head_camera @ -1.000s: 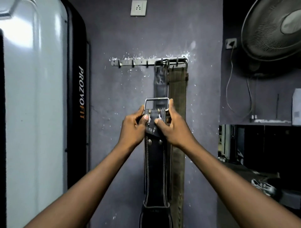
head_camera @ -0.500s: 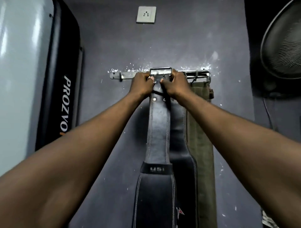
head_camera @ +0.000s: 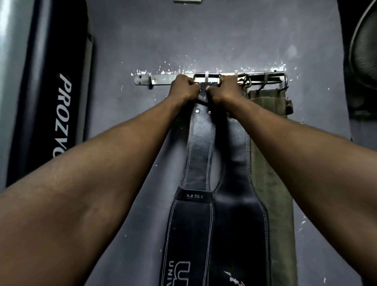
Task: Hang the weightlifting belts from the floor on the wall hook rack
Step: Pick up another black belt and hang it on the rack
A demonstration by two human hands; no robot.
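Observation:
A black leather belt [head_camera: 199,155] with white stitching and a "USI" loop hangs straight down the grey wall. My left hand [head_camera: 183,89] and my right hand [head_camera: 223,90] both grip its top end, one on each side of the metal buckle [head_camera: 207,78]. The buckle frame lies against the metal hook rack [head_camera: 161,78], with a white hook showing through it. A second black belt [head_camera: 238,183] and an olive fabric belt [head_camera: 271,163] hang from hooks further right on the rack.
A tall black and silver "PROZVOFIT" machine [head_camera: 51,91] stands close on the left. A wall fan [head_camera: 363,51] is at the right edge. A socket plate [head_camera: 187,1] sits at the top. One hook at the rack's left end holds nothing.
Both hands raised the black belt's buckle from chest height up to the rack and set it over a hook. The camera has come closer to the wall.

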